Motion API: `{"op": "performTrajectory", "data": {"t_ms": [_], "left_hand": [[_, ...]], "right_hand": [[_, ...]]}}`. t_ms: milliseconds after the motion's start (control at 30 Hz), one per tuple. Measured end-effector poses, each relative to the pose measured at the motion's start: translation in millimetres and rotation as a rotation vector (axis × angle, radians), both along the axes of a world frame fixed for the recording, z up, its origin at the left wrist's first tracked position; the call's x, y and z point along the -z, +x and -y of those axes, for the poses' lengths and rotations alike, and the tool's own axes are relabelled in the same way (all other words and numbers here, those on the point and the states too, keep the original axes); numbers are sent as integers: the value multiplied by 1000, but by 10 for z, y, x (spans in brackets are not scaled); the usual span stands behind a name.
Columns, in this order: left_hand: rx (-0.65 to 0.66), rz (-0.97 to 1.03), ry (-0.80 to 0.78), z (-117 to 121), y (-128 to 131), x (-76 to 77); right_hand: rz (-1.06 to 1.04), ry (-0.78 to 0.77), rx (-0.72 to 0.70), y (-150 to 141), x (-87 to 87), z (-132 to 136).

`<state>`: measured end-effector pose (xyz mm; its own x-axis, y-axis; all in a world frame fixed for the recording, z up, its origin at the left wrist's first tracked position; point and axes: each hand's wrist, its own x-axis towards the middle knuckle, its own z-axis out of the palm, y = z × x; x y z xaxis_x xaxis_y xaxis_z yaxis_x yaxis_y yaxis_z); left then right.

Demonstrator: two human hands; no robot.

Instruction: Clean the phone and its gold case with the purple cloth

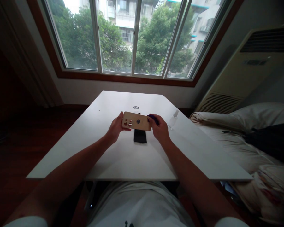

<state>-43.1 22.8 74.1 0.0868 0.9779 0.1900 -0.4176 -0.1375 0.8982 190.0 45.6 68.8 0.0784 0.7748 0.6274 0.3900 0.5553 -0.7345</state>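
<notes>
A gold phone [136, 121] with its back facing me is held level above the white table [123, 157]. My left hand [115, 127] grips its left end with closed fingers. My right hand [159, 127] pinches its right end and also holds something small and purple [153, 118] that I cannot make out. Directly under the gold phone a second phone [140, 136] lies flat on the table with its dark screen up.
A small clear spray bottle [173, 119] stands on the table right of my right hand. A small round object [136, 107] lies farther back. A bed with pillows [251, 132] adjoins the table's right side. A window [132, 37] lies beyond.
</notes>
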Motion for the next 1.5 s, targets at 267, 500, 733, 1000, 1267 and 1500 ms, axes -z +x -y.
{"op": "performTrajectory", "data": {"t_ms": [267, 500, 733, 1000, 1267, 1500], "left_hand": [[447, -263, -153, -6, -160, 43], [579, -411, -191, 83, -120, 70], [415, -382, -149, 106, 103, 241], [309, -293, -153, 114, 176, 233], [441, -195, -20, 209, 201, 205], [417, -222, 7, 231, 184, 176]], "right_hand": [[146, 141, -136, -38, -94, 93], [258, 164, -275, -113, -126, 192], [149, 173, -117, -174, -71, 228], [-64, -69, 84, -88, -27, 115], [259, 119, -176, -330, 9, 345], [405, 210, -483, -379, -51, 512]]}}
